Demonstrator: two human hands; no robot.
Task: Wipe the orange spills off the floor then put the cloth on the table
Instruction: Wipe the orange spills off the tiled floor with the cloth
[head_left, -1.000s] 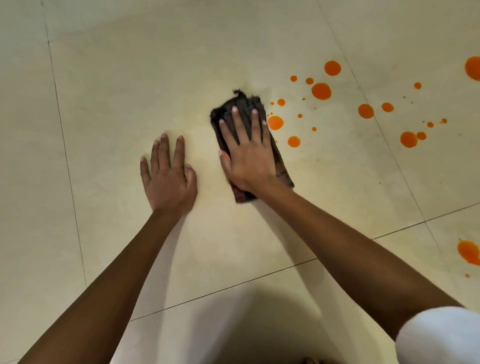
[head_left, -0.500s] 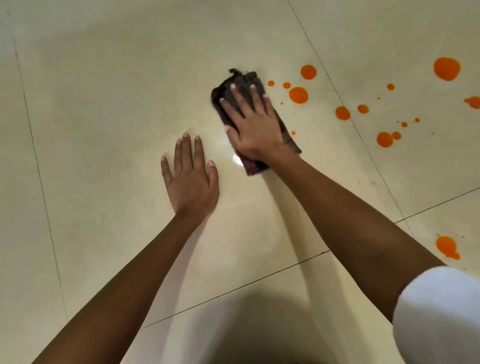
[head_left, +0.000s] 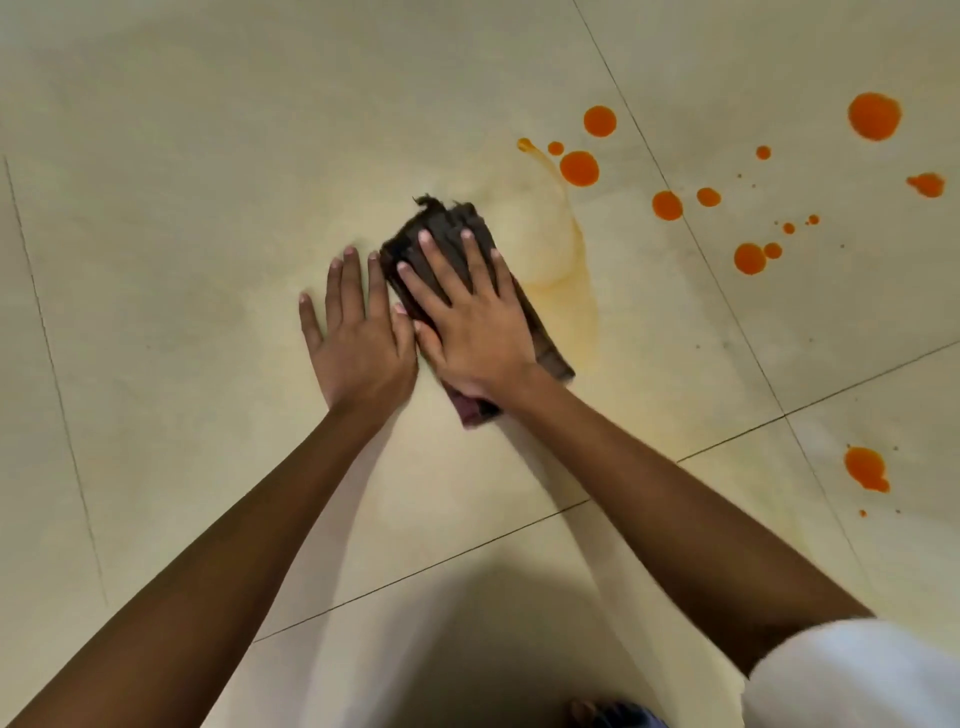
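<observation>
A dark brown folded cloth (head_left: 447, 228) lies flat on the cream tiled floor (head_left: 208, 208). My right hand (head_left: 470, 322) presses on it with straight, spread fingers. Flat on the bare floor just left of the cloth rests my left hand (head_left: 353, 338), its thumb touching my right hand. Right of the cloth runs a pale orange smear (head_left: 569, 270). Several round orange spills (head_left: 579, 167) dot the floor further right, the largest (head_left: 874, 115) at the top right. Another orange spill (head_left: 865, 467) lies at the lower right.
Dark grout lines (head_left: 727, 441) cross the floor between large tiles. My white sleeve (head_left: 857, 675) fills the bottom right corner. No table is in view.
My right hand has slid the cloth leftward over the nearest drops, leaving a pale orange smear. It now lies against my left hand, which has stayed flat on the floor.
</observation>
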